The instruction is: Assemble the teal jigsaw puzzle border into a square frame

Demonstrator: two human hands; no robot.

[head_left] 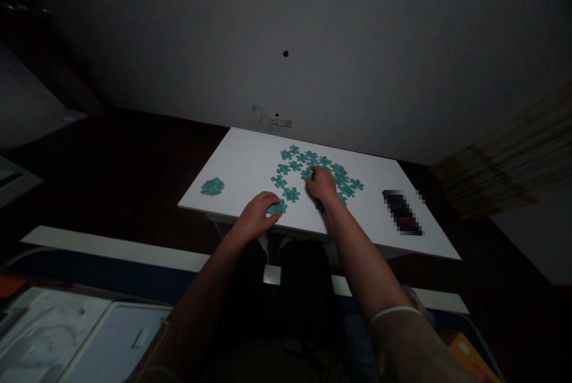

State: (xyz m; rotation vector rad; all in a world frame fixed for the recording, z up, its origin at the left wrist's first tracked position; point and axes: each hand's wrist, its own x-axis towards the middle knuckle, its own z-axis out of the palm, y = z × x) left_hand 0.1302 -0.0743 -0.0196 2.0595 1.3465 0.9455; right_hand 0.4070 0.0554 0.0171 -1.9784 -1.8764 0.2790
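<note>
My left hand (258,215) is at the table's front edge, its thumb and fingers closed around teal jigsaw pieces (277,207). Over the middle of the table, my right hand (322,183) pinches another teal jigsaw piece (307,174). Around it lie several loose teal pieces, spread in a curve from a single piece (292,193) near my left hand to a denser cluster (340,176) on the right. Some of those are hidden behind my right hand and forearm. A separate heap of teal pieces (212,186) sits at the table's left.
The white table (241,153) stands near a grey wall with a power socket (280,122). A pixelated dark object (403,212) lies on the table's right side. Below left is a pale panel or box (127,335); an orange object (471,356) shows at lower right.
</note>
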